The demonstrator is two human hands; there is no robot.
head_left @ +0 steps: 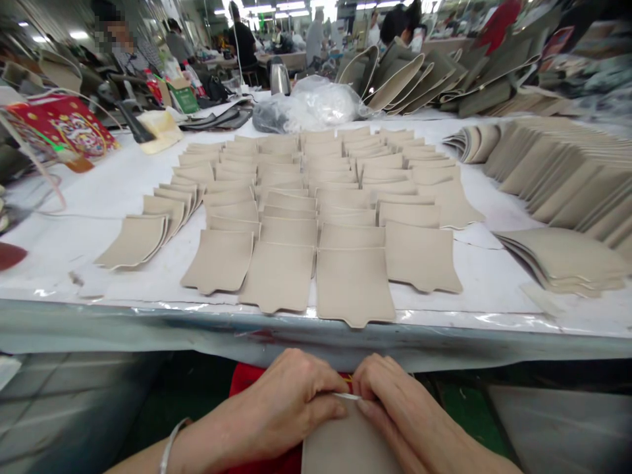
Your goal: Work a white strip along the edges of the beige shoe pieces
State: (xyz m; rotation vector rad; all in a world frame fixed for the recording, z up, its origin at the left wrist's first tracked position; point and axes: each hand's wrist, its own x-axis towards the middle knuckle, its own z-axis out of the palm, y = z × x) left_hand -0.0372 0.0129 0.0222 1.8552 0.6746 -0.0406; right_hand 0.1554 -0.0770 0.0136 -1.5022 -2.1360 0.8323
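I pinch beige panel [345, 442] at white far edge, left hand [296, 395] and right hand [395, 398]; smooth face runs toward me, near end cropped, long axis unclear.

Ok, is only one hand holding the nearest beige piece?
No, the left hand and right hand both grip the beige piece at its upper edge.

Beige panel [346, 442], patterned red bag [74, 126]

Ceiling tubes [291, 6] shine brightly, glare streaks the table edge [170, 306], and corners smear.
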